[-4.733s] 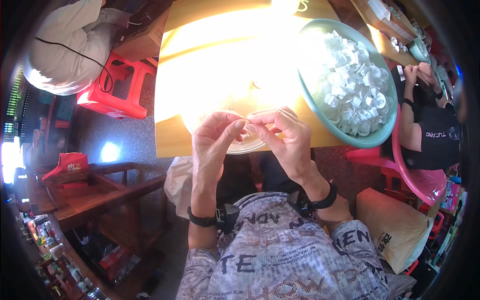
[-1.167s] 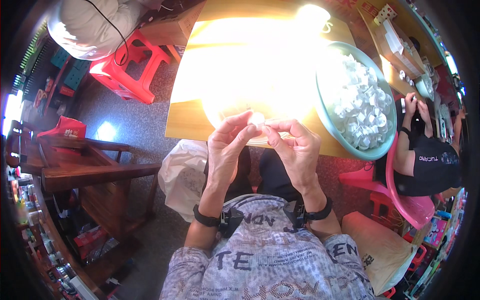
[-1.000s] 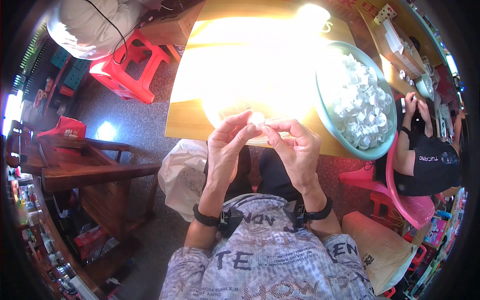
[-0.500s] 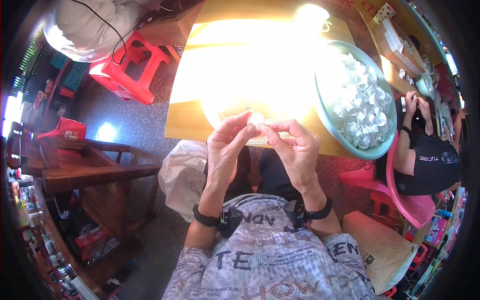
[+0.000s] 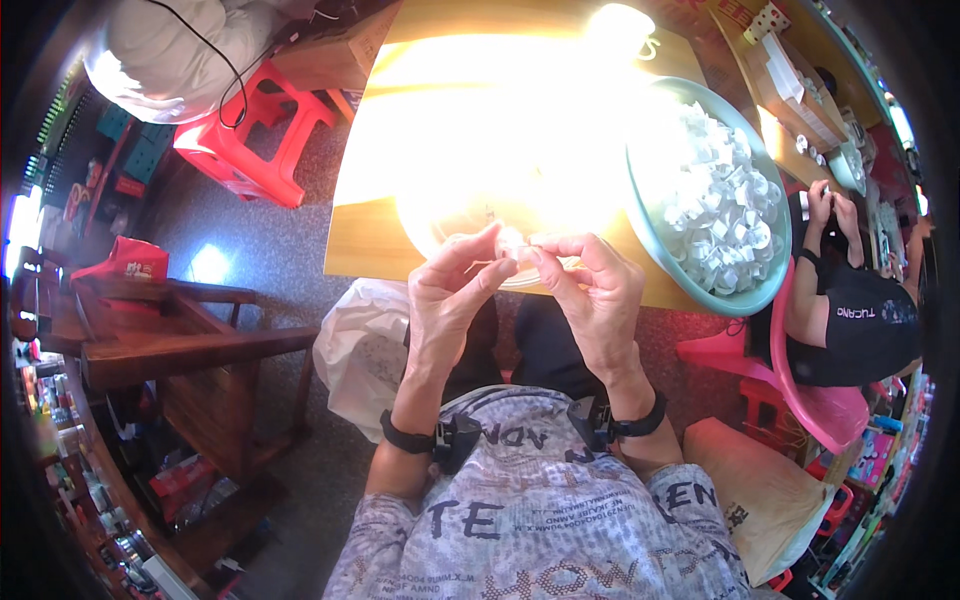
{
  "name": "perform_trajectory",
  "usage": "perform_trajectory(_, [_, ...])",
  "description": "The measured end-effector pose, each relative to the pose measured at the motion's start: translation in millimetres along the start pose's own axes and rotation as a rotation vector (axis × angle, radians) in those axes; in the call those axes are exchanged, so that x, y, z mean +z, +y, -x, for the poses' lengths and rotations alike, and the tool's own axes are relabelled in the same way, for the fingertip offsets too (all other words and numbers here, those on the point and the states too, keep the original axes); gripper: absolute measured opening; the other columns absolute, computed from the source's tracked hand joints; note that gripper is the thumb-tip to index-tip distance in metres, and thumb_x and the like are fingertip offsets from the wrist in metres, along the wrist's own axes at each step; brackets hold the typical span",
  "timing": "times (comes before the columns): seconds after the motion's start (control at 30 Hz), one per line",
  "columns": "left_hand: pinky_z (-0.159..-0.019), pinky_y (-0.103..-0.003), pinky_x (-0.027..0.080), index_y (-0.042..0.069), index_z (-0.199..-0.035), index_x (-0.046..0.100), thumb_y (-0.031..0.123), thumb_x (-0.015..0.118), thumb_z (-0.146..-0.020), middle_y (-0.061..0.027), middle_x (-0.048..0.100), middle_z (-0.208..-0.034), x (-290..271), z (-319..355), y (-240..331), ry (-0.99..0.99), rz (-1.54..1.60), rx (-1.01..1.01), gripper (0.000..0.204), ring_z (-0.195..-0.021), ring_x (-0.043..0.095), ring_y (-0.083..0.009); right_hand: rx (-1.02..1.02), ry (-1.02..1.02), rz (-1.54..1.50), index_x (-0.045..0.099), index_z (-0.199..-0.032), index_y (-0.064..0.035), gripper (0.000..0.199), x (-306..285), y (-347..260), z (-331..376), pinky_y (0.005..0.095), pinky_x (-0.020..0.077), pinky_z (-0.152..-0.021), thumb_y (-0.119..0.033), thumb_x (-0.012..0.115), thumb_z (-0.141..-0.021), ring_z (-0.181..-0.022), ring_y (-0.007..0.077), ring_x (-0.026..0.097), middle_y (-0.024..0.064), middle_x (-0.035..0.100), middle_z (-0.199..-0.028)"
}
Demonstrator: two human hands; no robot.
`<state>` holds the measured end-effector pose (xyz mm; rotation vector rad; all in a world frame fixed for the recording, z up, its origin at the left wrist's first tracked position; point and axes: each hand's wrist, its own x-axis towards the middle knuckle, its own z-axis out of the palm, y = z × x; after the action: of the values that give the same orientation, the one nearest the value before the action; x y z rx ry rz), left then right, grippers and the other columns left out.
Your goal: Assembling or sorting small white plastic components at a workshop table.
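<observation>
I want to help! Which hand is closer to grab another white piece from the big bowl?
Right. The right hand sits nearer the teal bowl of white pieces; the left hand is farther off.

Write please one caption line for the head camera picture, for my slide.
Both hands, left hand and right hand, pinch a small white piece above a wooden table, beside a teal bowl of white pieces.

Red stool (image 5: pixel 243 145), white bag (image 5: pixel 362 352).
</observation>
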<state>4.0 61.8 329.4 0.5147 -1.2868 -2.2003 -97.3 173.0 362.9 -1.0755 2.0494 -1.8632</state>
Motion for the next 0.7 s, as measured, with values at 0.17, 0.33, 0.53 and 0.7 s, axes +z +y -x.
perform_trajectory(0.17, [-0.081, -0.022, 0.05, -0.002, -0.115, 0.06, -0.003, 0.067, -0.082, -0.0038, 0.061, -0.099, -1.5, 1.2, 1.3, -0.026, -0.059, -0.01, 0.035, -0.092, 0.062, -0.0123, 0.027, -0.047, 0.031, 0.063, -0.085, 0.0009, 0.006, -1.4, -3.3, -0.8, 0.0241, 0.056, -0.058, -0.004, 0.066, -0.084, -0.072, 0.0122, 0.066, 0.0082, 0.068, -0.084])
perform_trajectory(0.33, [-0.083, -0.025, 0.051, -0.003, -0.113, 0.061, -0.003, 0.067, -0.081, -0.0048, 0.06, -0.1, -2.3, -0.3, -1.4, -0.046, -0.099, 0.029, 0.033, -0.093, 0.061, -0.0131, 0.08, -0.072, -0.027, 0.063, -0.086, 0.0013, 0.006, -2.4, 4.4, -0.6, 0.023, 0.0556, -0.059, -0.004, 0.066, -0.084, -0.072, 0.0107, 0.066, 0.0082, 0.068, -0.085])
perform_trajectory(0.53, [-0.088, -0.031, 0.052, -0.003, -0.111, 0.061, -0.004, 0.066, -0.081, -0.0102, 0.061, -0.107, -2.5, -0.1, 0.6, -0.062, 0.031, 0.031, 0.03, -0.098, 0.061, -0.0188, 0.279, -0.087, -0.334, 0.064, -0.09, 0.0029, 0.008, -0.9, -1.8, -0.2, 0.0229, 0.0565, -0.066, -0.004, 0.064, -0.086, -0.076, 0.0101, 0.065, 0.008, 0.068, -0.09])
perform_trajectory(0.7, [-0.088, -0.031, 0.052, -0.004, -0.107, 0.063, -0.005, 0.067, -0.08, -0.0128, 0.061, -0.109, -4.7, 0.7, 2.9, -0.072, -0.019, 0.039, 0.027, -0.1, 0.061, -0.0195, 0.278, -0.104, -0.351, 0.064, -0.094, 0.002, 0.009, -4.9, 2.6, 2.8, 0.0242, 0.0572, -0.071, -0.003, 0.063, -0.087, -0.08, 0.0098, 0.064, 0.0075, 0.068, -0.093])
